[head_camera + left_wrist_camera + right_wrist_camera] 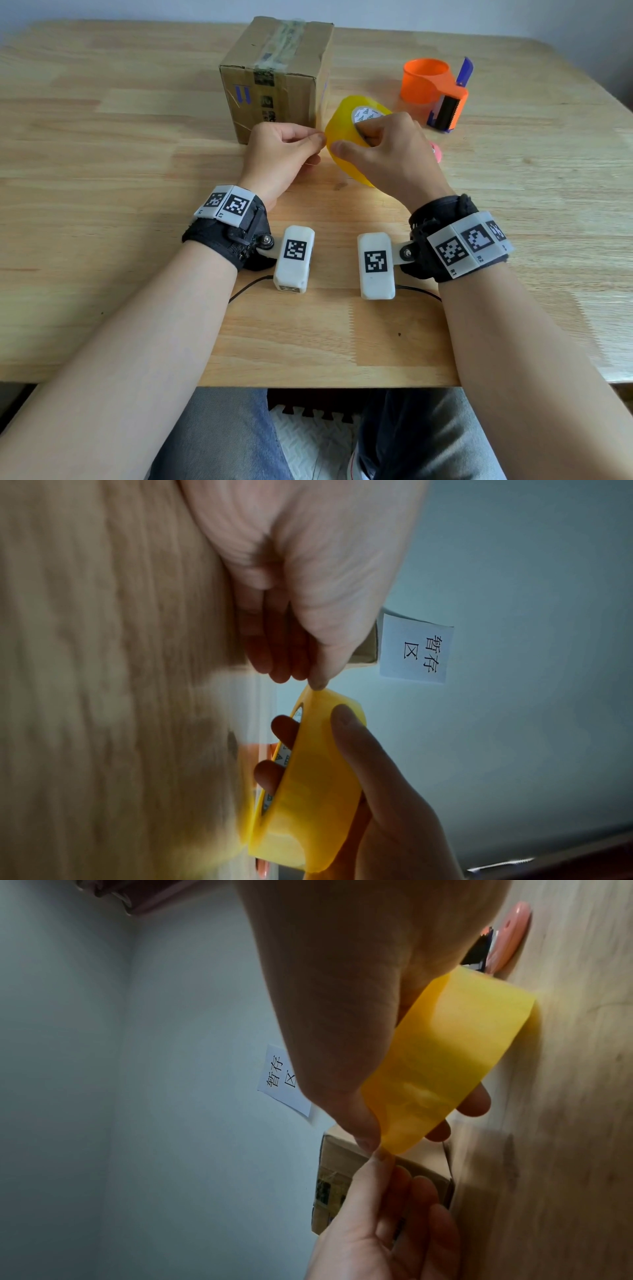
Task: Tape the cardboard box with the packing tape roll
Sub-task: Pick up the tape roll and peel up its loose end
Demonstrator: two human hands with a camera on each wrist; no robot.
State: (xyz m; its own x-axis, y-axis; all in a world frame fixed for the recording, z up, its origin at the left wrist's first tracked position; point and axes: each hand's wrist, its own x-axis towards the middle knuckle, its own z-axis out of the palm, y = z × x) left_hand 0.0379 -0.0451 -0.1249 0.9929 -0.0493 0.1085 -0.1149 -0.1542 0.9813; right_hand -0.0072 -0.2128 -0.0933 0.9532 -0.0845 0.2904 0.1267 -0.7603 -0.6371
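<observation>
A closed cardboard box (274, 78) stands at the back middle of the wooden table, old tape along its top seam. In front of it my right hand (383, 150) grips a yellow packing tape roll (346, 137), fingers through its core and thumb on the outer face. The roll (308, 783) shows edge-on in the left wrist view and as a broad yellow band (441, 1069) in the right wrist view. My left hand (291, 147) pinches the tape's edge at the roll's left rim with thumb and forefinger (318, 680). The box (342, 1172) lies just behind the pinch.
An orange tape dispenser (433, 90) with a blue handle stands at the back right of the table (102, 171). A small pink object (436, 150) peeks out behind my right hand. A paper label (416, 649) hangs on the wall behind.
</observation>
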